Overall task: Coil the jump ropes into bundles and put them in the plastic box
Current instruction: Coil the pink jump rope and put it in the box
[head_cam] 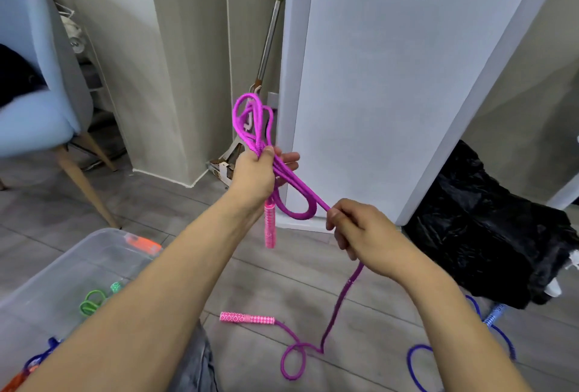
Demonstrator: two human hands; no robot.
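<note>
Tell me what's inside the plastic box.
In the plastic box: a coiled green rope, and blue rope and orange rope near its front. The left forearm covers the rest.

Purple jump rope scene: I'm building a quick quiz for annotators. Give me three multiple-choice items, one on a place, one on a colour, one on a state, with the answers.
1. Where does the free pink handle lie?
A. in the plastic box
B. on the floor
C. on the chair

2. What colour is the coiled rope lying in the plastic box?
A. green
B. yellow
C. white

3. How is the purple rope held?
A. left hand alone
B. both hands
C. neither hand

Answers:
1 B, it rests on the grey floor planks.
2 A, green loops show through the clear wall.
3 B, the left hand grips the loops and the right hand pinches the strand.
</note>
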